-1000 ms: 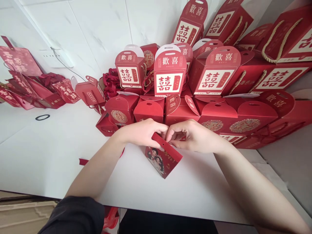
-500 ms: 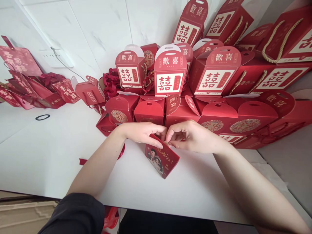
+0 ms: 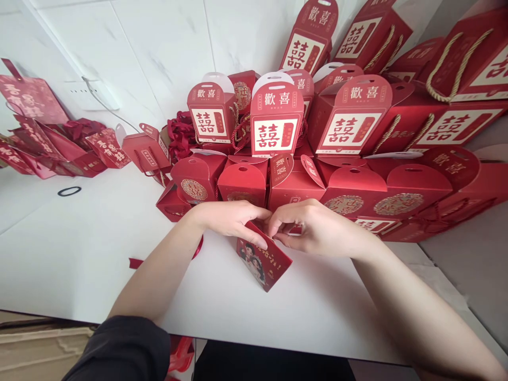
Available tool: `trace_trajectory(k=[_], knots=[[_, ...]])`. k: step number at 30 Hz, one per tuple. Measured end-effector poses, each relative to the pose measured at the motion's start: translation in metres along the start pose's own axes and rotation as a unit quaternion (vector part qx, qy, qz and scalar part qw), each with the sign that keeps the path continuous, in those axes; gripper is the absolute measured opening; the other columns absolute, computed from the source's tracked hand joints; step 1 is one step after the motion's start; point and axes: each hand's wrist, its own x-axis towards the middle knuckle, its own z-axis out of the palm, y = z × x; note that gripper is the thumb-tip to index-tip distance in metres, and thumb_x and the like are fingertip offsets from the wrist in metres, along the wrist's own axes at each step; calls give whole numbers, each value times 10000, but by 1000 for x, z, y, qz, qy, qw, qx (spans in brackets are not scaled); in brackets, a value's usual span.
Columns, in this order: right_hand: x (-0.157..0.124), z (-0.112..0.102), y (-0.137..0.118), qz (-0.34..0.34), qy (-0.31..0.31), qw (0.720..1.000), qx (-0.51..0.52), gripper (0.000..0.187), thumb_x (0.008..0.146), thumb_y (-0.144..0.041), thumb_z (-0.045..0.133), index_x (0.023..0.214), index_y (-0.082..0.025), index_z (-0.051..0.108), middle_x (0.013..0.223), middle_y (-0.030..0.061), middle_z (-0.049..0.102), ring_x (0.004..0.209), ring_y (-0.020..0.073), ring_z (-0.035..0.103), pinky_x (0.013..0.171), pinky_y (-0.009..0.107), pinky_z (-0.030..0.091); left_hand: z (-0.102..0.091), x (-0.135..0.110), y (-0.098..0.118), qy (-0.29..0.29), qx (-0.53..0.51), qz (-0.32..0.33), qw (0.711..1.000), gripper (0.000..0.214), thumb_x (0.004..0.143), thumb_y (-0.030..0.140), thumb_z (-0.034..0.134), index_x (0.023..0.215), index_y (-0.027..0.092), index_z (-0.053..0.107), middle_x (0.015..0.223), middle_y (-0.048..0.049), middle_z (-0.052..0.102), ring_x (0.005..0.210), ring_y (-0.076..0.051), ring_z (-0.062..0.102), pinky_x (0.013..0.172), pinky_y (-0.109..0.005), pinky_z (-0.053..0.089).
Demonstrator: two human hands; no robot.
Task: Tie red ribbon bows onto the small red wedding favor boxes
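Note:
A small red gift box (image 3: 264, 262) with a cartoon couple and gold lettering stands tilted on the white table, one corner toward me. My left hand (image 3: 234, 219) grips its upper left edge, thumb on the printed face and fingers behind. At the box's top edge, my right hand (image 3: 305, 227) has its fingers curled and pinched together, tips at the opening; what they hold, if anything, is hidden. Part of a dark red ribbon (image 3: 136, 263) lies on the table, partly behind my left forearm.
Stacked red boxes with handles (image 3: 278, 119) fill the back and right, just beyond my hands. Flattened red bags (image 3: 59, 143) lie at the far left, near a black ring (image 3: 69, 191). A cardboard box (image 3: 43, 352) is below the table's front left edge.
My right fingertips have moved slightly down into the top of the gift box, and the small pale item seen between them is now hidden. My left hand keeps its grip.

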Motion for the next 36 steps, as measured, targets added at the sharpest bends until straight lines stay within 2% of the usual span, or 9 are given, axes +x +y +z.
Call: trace_trajectory(k=[4,11,17,21,25,36], knots=[[1,1,1,-8,0,1000,11,165,840,-72,597,900,-186,699,864,11,716,731,134,639,700,255,484,0,0,0,1,-3,0,1000,379,829,396,702,1150,200,653,1167,-39,708,1008,-191,669,837,-242,478],[3,6,5,10,-25,996,82,187,844,-88,589,945,-189,709,876,7,729,718,124,661,668,230,506,1,-1,3,-39,20,-44,998,274,803,420,718,931,179,750,880,-35,762,817,-177,691,721,-227,484],[4,8,5,4,-41,992,121,201,833,-72,584,938,-178,719,874,9,738,711,112,658,641,211,501,2,-1,5,-46,-9,-39,998,265,704,322,810,940,211,761,933,-8,766,810,-161,684,708,-208,478],[5,7,6,-5,-24,992,121,209,832,-65,586,936,-183,724,858,5,742,683,107,652,631,214,496,2,0,3,-40,-8,-40,998,197,717,309,795,879,200,770,836,-5,757,766,-155,671,673,-207,469],[5,6,7,5,-19,990,138,212,814,-46,587,915,-176,721,842,-1,746,659,97,662,635,202,512,2,2,2,-42,-20,-38,998,174,729,292,784,877,203,764,915,-8,760,803,-153,668,713,-212,476],[6,7,9,2,-7,987,159,201,813,-37,570,871,-177,702,817,-10,738,652,96,672,645,209,520,1,3,4,-41,-3,-61,997,178,745,289,762,889,184,752,812,0,744,691,-129,627,649,-210,460]])
